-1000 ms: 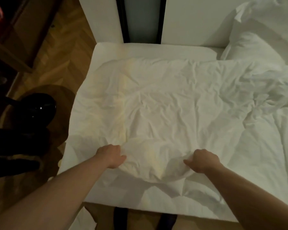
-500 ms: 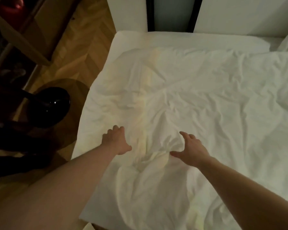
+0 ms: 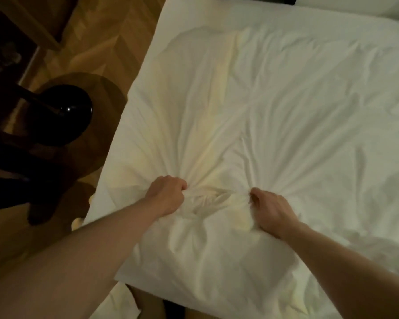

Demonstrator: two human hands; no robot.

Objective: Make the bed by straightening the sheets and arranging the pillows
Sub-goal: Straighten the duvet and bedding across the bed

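Sheets (image 3: 286,111) are lying across almost the whole view, a white, creased spread covering the mattress (image 3: 194,12), whose bare top strip is showing at the far end. Fine folds are fanning out from a bunched ridge near the bed's near edge. Beside the bed on the left, the wooden floor (image 3: 97,38) is showing, with a round side table (image 3: 106,125) sitting just beside the mattress edge and a glossy black object (image 3: 65,111) standing on it. No pillow is clearly showing.

Both hands are working close together at that ridge. The left hand (image 3: 167,195) is curling tight around a gather of cloth, and the right hand (image 3: 268,209) is pinching another gather just beside it, fingers tucked under.

Pulling from two points this near each other is likely deepening the bunch instead of flattening it; a hard tug could also be dragging the far hem down off the head end. The left elbow is passing close to the table, so a wide sweep risks knocking the black object. Open room is lying to the right, across the bed.
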